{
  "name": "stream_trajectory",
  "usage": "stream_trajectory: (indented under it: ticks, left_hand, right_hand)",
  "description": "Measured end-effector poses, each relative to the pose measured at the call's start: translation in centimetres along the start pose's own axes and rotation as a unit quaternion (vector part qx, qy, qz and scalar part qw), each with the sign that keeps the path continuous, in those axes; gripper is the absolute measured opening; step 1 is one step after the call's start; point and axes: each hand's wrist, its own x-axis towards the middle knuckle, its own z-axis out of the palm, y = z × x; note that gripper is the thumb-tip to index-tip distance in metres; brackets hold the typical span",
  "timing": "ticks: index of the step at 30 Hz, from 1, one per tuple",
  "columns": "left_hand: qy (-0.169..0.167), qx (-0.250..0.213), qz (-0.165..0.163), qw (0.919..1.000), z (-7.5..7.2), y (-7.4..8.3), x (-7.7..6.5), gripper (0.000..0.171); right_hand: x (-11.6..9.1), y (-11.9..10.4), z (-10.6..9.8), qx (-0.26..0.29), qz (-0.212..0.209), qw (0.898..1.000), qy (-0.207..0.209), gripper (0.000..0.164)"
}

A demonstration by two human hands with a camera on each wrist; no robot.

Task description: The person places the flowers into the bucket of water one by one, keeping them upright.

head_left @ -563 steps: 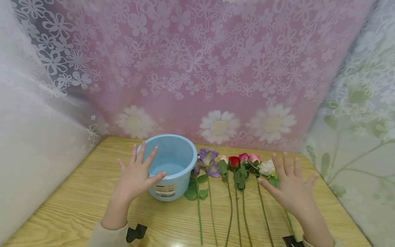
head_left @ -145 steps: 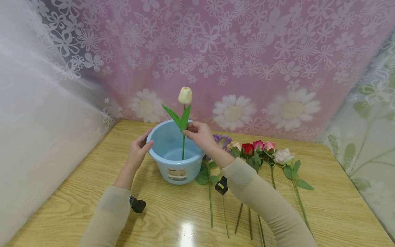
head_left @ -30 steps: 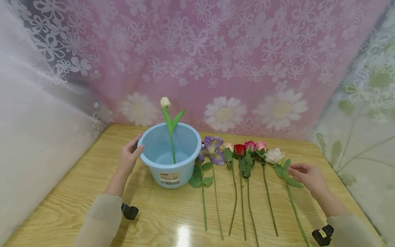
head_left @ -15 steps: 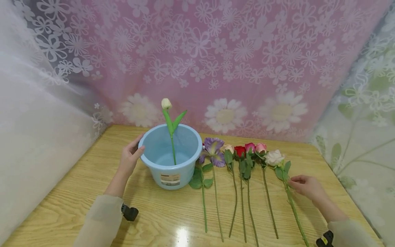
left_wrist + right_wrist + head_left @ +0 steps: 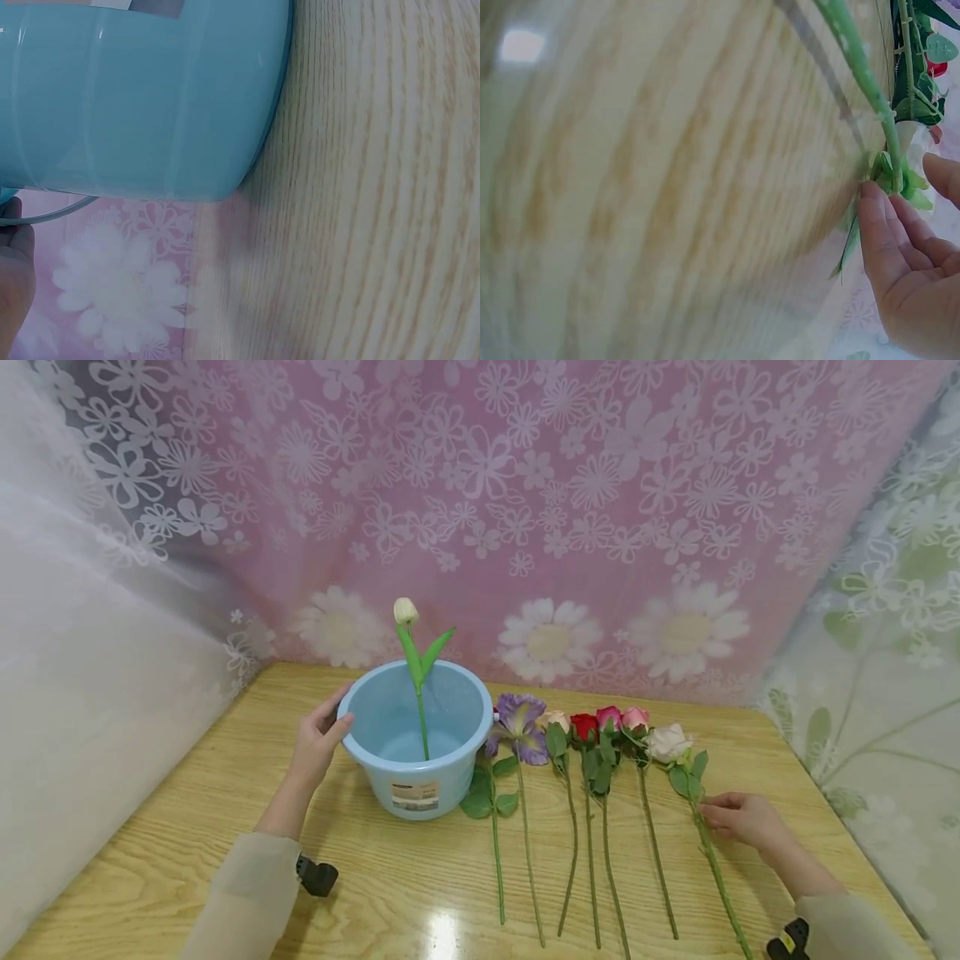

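My left hand (image 5: pixel 315 739) grips the left rim of a light blue bucket (image 5: pixel 420 789), thumb over the rim and fingers outside. In the left wrist view the bucket's wall (image 5: pixel 135 105) fills the upper left, with part of the hand (image 5: pixel 13 270) by the handle. A white tulip (image 5: pixel 406 612) leans upright inside the bucket, its stem foot hidden by the front rim. At the right, my right hand (image 5: pixel 742 820) is at the stem of a white rose (image 5: pixel 670 742) lying on the table. In the right wrist view the fingertips touch the stem (image 5: pixel 881 112), while the thumb stands apart.
Between bucket and white rose lie a purple iris (image 5: pixel 520 727), a cream rose (image 5: pixel 557 722), a red rose (image 5: pixel 584 727) and pink roses (image 5: pixel 635 718), stems toward me. Another leafy stem (image 5: pixel 497 860) has its bloom mostly behind the bucket. Floral curtains (image 5: pixel 480 527) border the wooden table (image 5: pixel 420 885).
Since the older view, the tulip has left my right hand and stands in the bucket. Over the last second my right hand has slid from the white rose's leaves down to its stem.
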Motion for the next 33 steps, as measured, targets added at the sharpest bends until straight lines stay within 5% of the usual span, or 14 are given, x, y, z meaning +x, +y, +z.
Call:
stream_trajectory:
  ticks: [17,25,33]
  left_hand:
    - [0.002,-0.002,0.005,1.0000,0.1,0.2,-0.1,0.043]
    - [0.003,0.001,0.005,1.0000,0.0,0.2,0.0,0.043]
    - [0.000,0.000,0.000,1.0000,0.1,0.3,0.0,0.044]
  right_hand:
    - [0.4,0.7,0.0,0.078,0.056,0.994,-0.055,0.036]
    - [0.5,1.2,-0.2,0.198,0.064,0.970,-0.125,0.022]
    - [0.5,1.6,-0.5,0.263,0.078,0.948,-0.163,0.014]
